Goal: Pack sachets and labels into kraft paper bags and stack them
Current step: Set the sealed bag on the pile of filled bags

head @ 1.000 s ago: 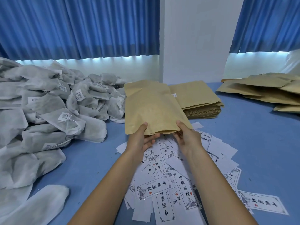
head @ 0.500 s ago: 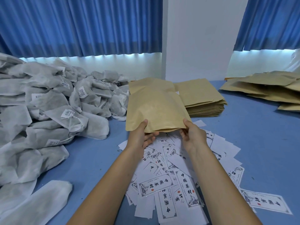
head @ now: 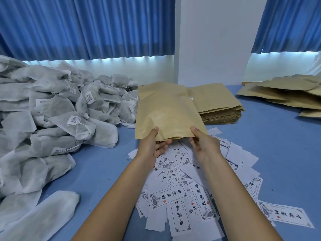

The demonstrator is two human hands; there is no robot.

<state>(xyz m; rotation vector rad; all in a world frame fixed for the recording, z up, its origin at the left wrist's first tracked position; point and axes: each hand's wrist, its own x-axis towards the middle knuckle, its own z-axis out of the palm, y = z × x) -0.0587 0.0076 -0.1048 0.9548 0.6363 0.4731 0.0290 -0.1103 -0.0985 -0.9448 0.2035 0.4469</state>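
Observation:
A kraft paper bag (head: 166, 110) is held up above the blue table (head: 271, 145), its near edge toward me. My left hand (head: 152, 145) pinches that edge at the left, thumb on top and fingers beneath. At the right, my right hand (head: 203, 143) pinches the same edge. Below my hands lies a loose spread of white printed labels (head: 194, 193). A big heap of grey-white sachets (head: 52, 122) fills the left side. What the bag holds is hidden.
A neat stack of flat empty kraft bags (head: 218, 105) sits just behind the held bag. More kraft bags (head: 291, 94) are piled at the far right. A white wall and blue curtains (head: 86, 26) close off the back.
The bag and both hands stay in nearly the same place, pinching its near edge. The camera has shifted slightly.

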